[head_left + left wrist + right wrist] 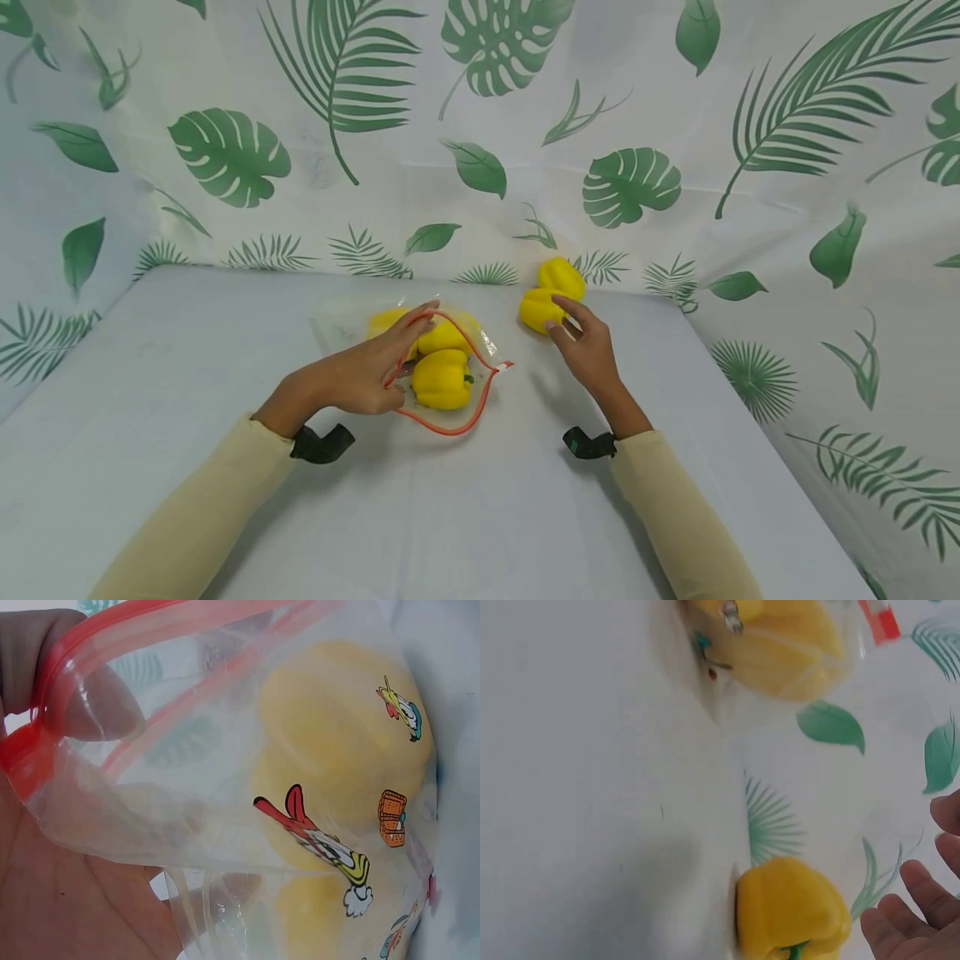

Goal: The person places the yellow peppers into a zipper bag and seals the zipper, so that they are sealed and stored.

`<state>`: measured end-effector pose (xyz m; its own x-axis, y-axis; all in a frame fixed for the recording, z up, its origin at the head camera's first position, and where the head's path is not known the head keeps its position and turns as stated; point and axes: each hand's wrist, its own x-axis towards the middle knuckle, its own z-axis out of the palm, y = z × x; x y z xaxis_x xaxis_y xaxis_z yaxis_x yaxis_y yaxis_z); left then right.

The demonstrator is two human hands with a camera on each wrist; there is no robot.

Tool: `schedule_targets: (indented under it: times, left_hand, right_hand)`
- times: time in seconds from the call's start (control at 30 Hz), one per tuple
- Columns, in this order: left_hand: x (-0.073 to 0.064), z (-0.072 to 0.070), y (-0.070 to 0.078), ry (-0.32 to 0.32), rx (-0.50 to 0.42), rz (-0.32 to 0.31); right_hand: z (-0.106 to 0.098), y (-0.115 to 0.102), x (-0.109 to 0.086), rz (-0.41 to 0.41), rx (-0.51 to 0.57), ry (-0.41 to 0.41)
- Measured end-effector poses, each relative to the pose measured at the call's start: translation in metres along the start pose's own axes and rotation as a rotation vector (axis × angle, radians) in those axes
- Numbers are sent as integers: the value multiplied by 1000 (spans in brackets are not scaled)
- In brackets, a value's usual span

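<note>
A clear zip bag [448,431] with a red rim lies on its side, its mouth facing the wearer. My left hand [348,375] grips the left part of that rim, fingers over the top edge and thumb lower down. Inside are several yellow bell peppers, the front one [441,381] showing its green stem at the mouth. Cartoon prints [322,840] mark the bag in the left wrist view. My right hand [588,346], fingers spread and slightly bent, reaches toward a loose yellow bell pepper [536,310]. In the right wrist view a gap separates its fingertips from the pepper [787,907].
Another yellow bell pepper [562,275] sits right behind the loose one, near the back edge of the white table [465,525]. A white cloth [525,150] printed with green leaves hangs behind and at both sides.
</note>
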<state>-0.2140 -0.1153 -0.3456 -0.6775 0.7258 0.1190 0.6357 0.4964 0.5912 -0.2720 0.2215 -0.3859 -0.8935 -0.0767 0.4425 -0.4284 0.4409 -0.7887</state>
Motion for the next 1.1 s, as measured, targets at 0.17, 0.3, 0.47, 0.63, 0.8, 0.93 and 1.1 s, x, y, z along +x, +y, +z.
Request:
schedule_targets:
  times: [0.17,0.3,0.47,0.63,0.8,0.93,1.1]
  left_hand:
    - [-1,0,-1,2,6,11]
    - [-1,0,-3,2,-1,20]
    - [-2,0,-5,0,-2,17]
    - [-2,-1,-5,4,-5,20]
    - [-3,-3,-4,6,-15,25]
    - [-3,-3,-4,9,-24,35]
    - [-3,-4,-4,11,-26,36]
  right_hand:
    - [-6,19,8,103,-35,1]
    - [-9,29,13,193,-43,-19]
    - [-12,38,18,262,-38,-42]
    - [-12,44,23,321,-6,-55]
    - [-9,50,29,377,7,-56]
    - [-6,54,32,403,10,-55]
    - [-5,56,35,424,13,-52]
